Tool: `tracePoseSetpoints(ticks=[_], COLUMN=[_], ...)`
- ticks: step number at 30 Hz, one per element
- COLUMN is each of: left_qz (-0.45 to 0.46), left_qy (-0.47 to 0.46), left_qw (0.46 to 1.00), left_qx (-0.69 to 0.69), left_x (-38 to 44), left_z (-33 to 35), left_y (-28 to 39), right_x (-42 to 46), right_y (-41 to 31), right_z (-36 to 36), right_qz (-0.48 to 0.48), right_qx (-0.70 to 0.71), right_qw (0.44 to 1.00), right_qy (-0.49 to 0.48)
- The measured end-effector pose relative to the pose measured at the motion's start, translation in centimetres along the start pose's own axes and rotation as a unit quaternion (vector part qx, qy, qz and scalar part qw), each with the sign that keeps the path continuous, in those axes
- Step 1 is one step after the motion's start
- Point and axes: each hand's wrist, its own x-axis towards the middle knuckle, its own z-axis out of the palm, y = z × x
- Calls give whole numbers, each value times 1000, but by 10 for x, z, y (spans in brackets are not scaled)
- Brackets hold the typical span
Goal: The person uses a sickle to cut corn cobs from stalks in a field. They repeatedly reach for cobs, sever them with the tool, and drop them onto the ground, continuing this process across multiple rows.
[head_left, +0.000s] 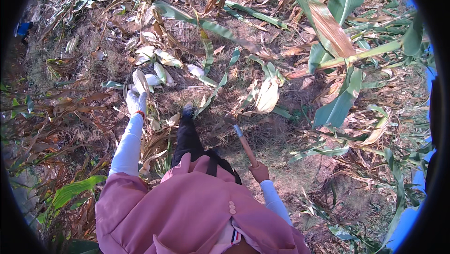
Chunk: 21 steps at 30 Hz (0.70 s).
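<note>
My left hand (136, 102), in a pale knit glove, is closed around a corn ear in dry husk (140, 81), left of my front foot. Beyond it lies a loose heap of corn ears (160, 71), some in pale husk, some in green. My bare right hand (259, 172) grips the wooden handle of a hand tool (245, 145) with a metal collar; its dark head is near the ground and its shape is hard to make out. Past the tool's head, a husked ear (268, 95) rests among leaves.
A thick corn stalk with broad leaves (369, 53) lies across the upper right. Dry leaves and stalks (52, 141) crowd the left side. A small husked ear (173, 119) is beside my dark-trousered leg (187, 134). Something blue (24, 29) shows at the far left.
</note>
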Motion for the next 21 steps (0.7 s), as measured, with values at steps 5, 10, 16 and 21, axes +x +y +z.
tracePoseSetpoints(ticks=[5, 10, 16, 21], left_qz=[-11, 118, 355, 437], left_qy=[-239, -436, -461, -467], left_qw=[952, 814, 783, 705], left_qx=[-191, -366, -219, -306], left_x=[-32, -105, -170, -215], left_z=[27, 56, 75, 114], left_y=[101, 239, 380, 451], right_x=[20, 12, -82, -80], right_y=[13, 11, 37, 61], right_z=[-13, -55, 41, 117], right_qz=[146, 97, 254, 322], right_qx=[245, 608, 647, 679], right_qw=[952, 774, 709, 657], right_qy=[-110, -152, -117, -59])
